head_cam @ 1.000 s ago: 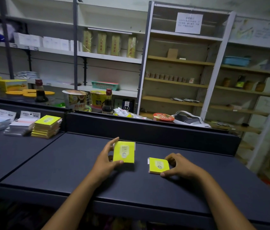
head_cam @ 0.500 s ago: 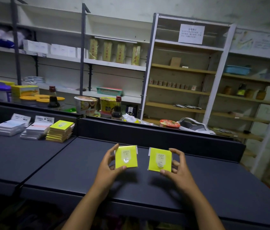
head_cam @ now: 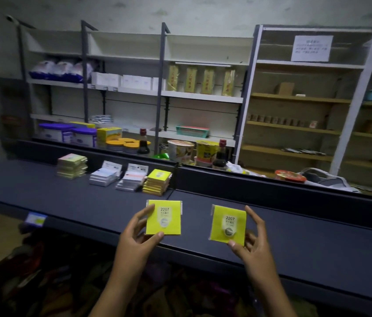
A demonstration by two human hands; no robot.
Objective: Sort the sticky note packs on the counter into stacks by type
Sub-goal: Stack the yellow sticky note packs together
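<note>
My left hand holds one bright yellow sticky note pack upright above the dark counter, thumb under its lower edge. My right hand grips a second matching yellow pack, also lifted and facing me. Both packs carry a white label reading 2207. Further left on the counter stand sorted stacks: a bright yellow stack, two white stacks, and a pale yellow stack.
A raised dark ledge runs along the counter's back. Behind it are shelves with cup noodles, sauce bottles, tubs and boxes. A small label hangs on the counter's front edge at left.
Both packs were lifted off the counter and turned to face me. The view has swung left, bringing more stacks into sight.
</note>
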